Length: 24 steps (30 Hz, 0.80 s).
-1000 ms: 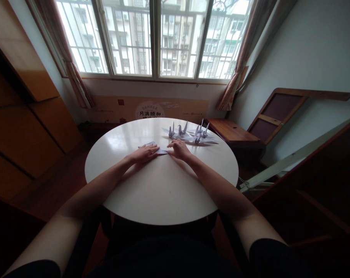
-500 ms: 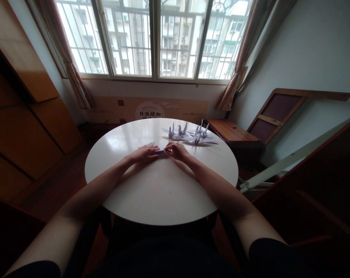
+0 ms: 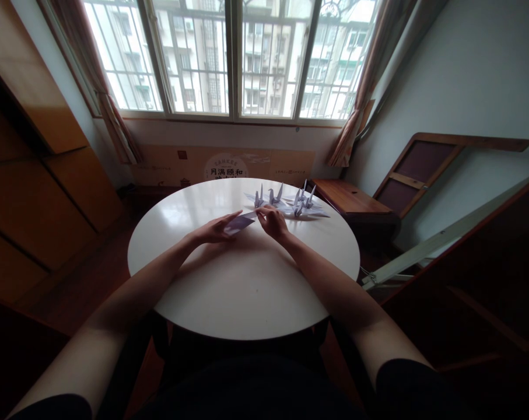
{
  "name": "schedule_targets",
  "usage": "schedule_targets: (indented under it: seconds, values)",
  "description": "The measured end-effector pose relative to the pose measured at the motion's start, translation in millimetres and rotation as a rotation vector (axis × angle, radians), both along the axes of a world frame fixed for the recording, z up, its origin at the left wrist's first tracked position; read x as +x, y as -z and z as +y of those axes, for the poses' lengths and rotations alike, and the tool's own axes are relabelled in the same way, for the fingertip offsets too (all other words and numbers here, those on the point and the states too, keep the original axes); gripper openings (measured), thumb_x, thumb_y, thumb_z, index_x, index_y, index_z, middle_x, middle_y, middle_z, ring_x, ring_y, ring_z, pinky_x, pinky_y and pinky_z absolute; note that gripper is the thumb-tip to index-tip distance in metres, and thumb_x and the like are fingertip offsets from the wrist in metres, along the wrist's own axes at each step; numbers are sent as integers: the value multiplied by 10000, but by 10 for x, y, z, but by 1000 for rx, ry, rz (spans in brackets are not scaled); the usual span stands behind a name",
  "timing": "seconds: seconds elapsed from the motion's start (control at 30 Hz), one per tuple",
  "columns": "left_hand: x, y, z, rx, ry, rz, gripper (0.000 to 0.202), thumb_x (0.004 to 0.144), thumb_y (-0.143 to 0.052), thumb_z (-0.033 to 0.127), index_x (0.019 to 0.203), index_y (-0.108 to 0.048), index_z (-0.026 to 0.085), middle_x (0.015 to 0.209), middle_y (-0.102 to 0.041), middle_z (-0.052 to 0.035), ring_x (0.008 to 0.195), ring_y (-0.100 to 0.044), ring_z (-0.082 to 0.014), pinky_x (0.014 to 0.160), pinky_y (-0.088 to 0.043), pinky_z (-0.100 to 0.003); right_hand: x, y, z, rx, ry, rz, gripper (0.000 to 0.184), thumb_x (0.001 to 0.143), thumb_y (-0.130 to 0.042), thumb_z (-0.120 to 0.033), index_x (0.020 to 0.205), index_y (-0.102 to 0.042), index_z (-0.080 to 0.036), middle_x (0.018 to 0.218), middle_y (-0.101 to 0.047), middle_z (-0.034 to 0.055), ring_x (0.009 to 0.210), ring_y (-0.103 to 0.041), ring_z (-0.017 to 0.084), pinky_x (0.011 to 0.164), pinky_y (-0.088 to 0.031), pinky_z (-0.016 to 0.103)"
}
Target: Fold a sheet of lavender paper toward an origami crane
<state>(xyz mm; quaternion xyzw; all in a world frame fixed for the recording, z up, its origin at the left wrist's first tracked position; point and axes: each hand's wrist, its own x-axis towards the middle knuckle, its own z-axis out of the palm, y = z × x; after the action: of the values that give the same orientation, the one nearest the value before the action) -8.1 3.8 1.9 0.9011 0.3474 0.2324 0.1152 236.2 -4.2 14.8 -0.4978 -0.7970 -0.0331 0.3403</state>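
A folded sheet of pale paper (image 3: 240,224) is between my two hands over the middle of the white round table (image 3: 247,291). My left hand (image 3: 218,227) grips its left side, with thumb and fingers on opposite edges. At the paper's upper right corner, my right hand (image 3: 272,221) is closed in a pinch on a raised flap. Just beyond the right hand stand several folded paper cranes (image 3: 275,198), wings spread, grouped toward the table's far right. Part of the paper's left side is hidden behind my left fingers.
A brown wooden cabinet (image 3: 351,197) stands beyond the table's right side. Along the wall under the barred window lies a printed cardboard panel (image 3: 168,163). Wooden cupboards (image 3: 54,204) line the left, and a dark slanted panel (image 3: 474,303) is at the right.
The paper has come up from lying flat under my hands and its broad face now shows. My right hand has moved slightly up and right, lifting a flap; my left hand has shifted left.
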Motion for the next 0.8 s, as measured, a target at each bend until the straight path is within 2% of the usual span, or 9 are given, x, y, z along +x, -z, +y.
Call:
schedule_targets:
  seconds: [0.1, 0.23, 0.3, 0.4, 0.5, 0.57, 0.63, 0.73, 0.8]
  values:
    - [21, 24, 20, 53, -17, -84, 693, 791, -630, 309, 1438, -408, 193, 1315, -592, -114, 1118, -603, -276, 924, -479, -345, 2, -9, 2, 13, 6, 6, 266, 931, -463, -195, 1048, -702, -184, 1015, -674, 88, 954, -598, 239, 858, -425, 352]
    - [66, -22, 11, 33, -59, -247, 355, 889, -510, 378, 1089, -687, 145, 991, -728, -84, 906, -674, -252, 826, -510, -342, -7, -19, -21, 57, 46, 11, 317, 940, -449, -240, 1186, -643, -194, 1098, -626, 116, 1021, -536, 273, 889, -407, 405]
    - [95, -62, 8, -20, -124, -374, 379, 874, -533, 436, 963, -715, 115, 870, -735, -81, 830, -679, -256, 781, -519, -353, -15, -30, -42, 121, 117, 34, 422, 927, -464, -268, 1341, -522, -211, 1241, -538, 139, 1111, -474, 302, 908, -401, 426]
    - [134, -117, 5, -187, -198, -636, 446, 752, -676, 501, 914, -713, 87, 838, -732, -97, 802, -680, -271, 746, -533, -375, -33, -37, -56, 187, 194, 75, 612, 912, -463, -304, 1491, -278, -231, 1378, -396, 156, 1211, -393, 330, 939, -393, 454]
    - [151, -149, -3, -435, -206, -874, 543, 604, -804, 488, 954, -696, 88, 869, -730, -110, 792, -686, -264, 740, -554, -392, -52, -4, -25, 168, 133, 160, 660, 929, -420, -355, 1520, -151, -241, 1337, -448, 155, 1175, -444, 316, 921, -416, 466]
    - [145, -147, -7, -565, -207, -912, 631, 548, -845, 456, 1030, -666, 90, 882, -727, -117, 777, -689, -258, 724, -566, -399, -57, 37, 16, 141, 66, 232, 610, 946, -392, -388, 1507, -200, -241, 1256, -533, 142, 1093, -510, 294, 897, -434, 460]
    - [127, -123, -2, -591, -229, -834, 709, 537, -853, 428, 1116, -625, 88, 863, -721, -113, 745, -687, -251, 691, -570, -391, -51, 82, 61, 119, 32, 246, 532, 950, -401, -404, 1448, -357, -222, 1191, -588, 137, 1044, -538, 284, 899, -436, 454]
    - [83, -59, 23, -382, -298, -570, 759, 584, -822, 375, 1247, -560, 112, 877, -702, -84, 766, -674, -246, 712, -556, -378, -34, 143, 116, 73, -59, 156, 350, 927, -484, -348, 1198, -639, -190, 1108, -638, 125, 1013, -560, 266, 920, -429, 437]
    - [49, -16, 42, -197, -357, -356, 767, 618, -794, 330, 1314, -523, 156, 938, -679, -73, 851, -661, -264, 783, -537, -391, -32, 182, 134, 25, -184, 80, 236, 895, -554, -279, 1029, -726, -188, 1052, -663, 108, 975, -585, 238, 914, -434, 408]
